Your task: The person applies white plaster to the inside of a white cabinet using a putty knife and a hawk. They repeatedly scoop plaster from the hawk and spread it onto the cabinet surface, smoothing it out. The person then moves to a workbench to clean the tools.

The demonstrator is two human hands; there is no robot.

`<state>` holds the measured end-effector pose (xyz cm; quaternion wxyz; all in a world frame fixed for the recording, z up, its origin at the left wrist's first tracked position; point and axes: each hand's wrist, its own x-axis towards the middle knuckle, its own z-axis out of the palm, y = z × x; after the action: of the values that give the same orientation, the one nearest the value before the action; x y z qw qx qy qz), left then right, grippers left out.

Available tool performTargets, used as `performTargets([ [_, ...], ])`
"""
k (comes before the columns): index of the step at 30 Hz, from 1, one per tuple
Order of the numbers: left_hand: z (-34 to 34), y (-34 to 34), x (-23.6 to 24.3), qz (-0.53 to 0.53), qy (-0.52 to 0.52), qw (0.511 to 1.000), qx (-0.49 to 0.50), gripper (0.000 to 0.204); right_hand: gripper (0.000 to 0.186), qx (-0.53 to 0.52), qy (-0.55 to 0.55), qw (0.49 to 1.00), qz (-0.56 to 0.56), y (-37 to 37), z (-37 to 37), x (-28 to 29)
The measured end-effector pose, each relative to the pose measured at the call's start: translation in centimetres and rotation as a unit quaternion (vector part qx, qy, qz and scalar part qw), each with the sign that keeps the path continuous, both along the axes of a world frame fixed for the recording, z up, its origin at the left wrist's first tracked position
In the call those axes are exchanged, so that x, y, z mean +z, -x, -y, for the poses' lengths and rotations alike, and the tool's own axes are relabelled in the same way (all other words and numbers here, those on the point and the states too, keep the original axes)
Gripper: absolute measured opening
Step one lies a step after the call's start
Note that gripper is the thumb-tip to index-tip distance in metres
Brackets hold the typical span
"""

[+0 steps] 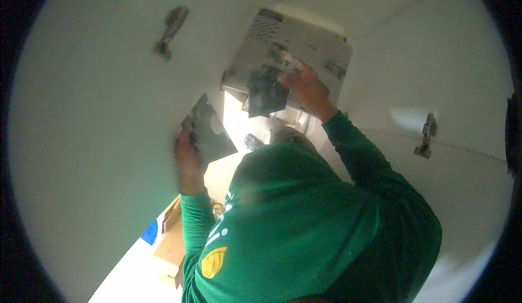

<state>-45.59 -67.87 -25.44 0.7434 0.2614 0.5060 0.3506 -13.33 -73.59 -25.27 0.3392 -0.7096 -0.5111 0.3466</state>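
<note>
My left hand (188, 159) is closed on the edge of a dark grey flat sheet (215, 137) with pointed corners, held tilted beside the large pale panel on the left. A light round patch shows on its face. My right hand (309, 90) reaches over a sheet of newspaper (326, 50), its fingers bent and blurred. At its thumb side is a dark, roughly square piece (266, 93), which it seems to pinch by the edge. Something small and whitish shows by the fingertips, too blurred to name. Part of the dark piece covers the newspaper's near edge.
Pale panels surround me, with a metal hinge (172, 31) on the left one and another hinge (427, 135) at right. Bright light comes through a gap below the newspaper. Cardboard boxes (173, 246) and a blue item (150, 232) lie at lower left.
</note>
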Motion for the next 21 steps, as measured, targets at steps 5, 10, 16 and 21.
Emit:
performTargets([
  [5, -0.7, -2.1, 1.3, 0.039, 0.04, 0.995, -0.087, 0.039, 0.048, 0.011, -0.085, 0.987, 0.139, -1.8, -1.4, -5.8],
  [10, -0.6, -6.7, 1.2, 0.138, 0.041, 0.986, -0.086, 0.044, 0.046, 0.028, -0.146, 0.975, 0.167, 1.7, -4.8, -6.5],
  [16, -0.4, -9.4, 1.9, 0.088, 0.04, 0.995, -0.03, 0.044, 0.056, 0.13, -0.191, 0.973, 0.025, 3.9, -8.9, -8.6],
  [21, 0.6, -5.4, 6.6, -0.203, -0.166, 0.964, -0.048, 0.034, 0.05, 0.275, -0.034, 0.96, 0.037, 2.3, -9.7, -10.9],
])
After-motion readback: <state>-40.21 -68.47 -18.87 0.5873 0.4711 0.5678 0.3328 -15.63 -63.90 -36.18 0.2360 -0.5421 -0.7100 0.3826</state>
